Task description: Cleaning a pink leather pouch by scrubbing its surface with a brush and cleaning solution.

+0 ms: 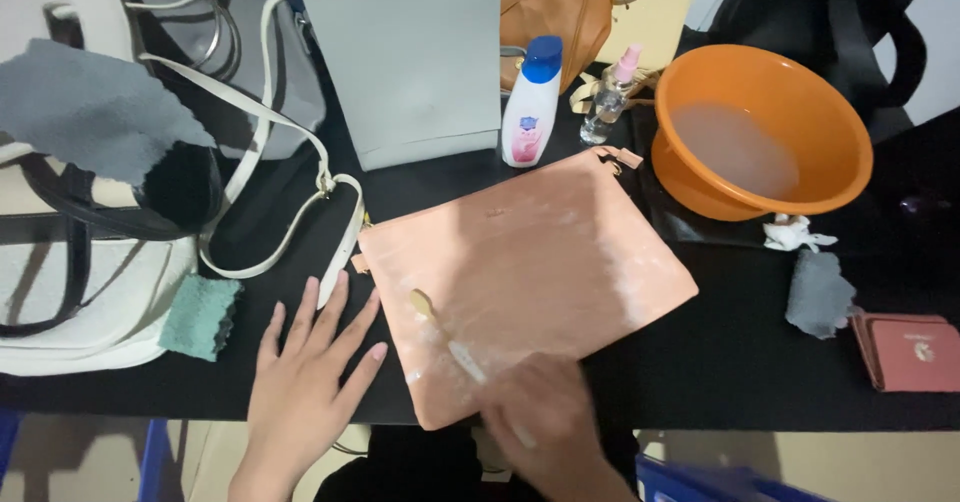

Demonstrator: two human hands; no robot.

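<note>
Right hand (pixel 545 412) with slim toothbrush (pixel 455 347) on smooth, foam-streaked peach pouch (pixel 530 272)

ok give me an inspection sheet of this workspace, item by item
surface: black table, mostly covered.
job's things: flat peach pouch streaked with white foam; toothbrush lies on it.
clutter: orange basin of cloudy water, white bottle with blue cap, small spray bottle, green sponge, grey cloth, red wallet, white handbags at left.
fingers: left hand flat on the table, fingers spread at the pouch's edge; right hand, blurred, grips the toothbrush.
cables: nothing seen.
surroundings: grey bag and tan bag behind.
</note>
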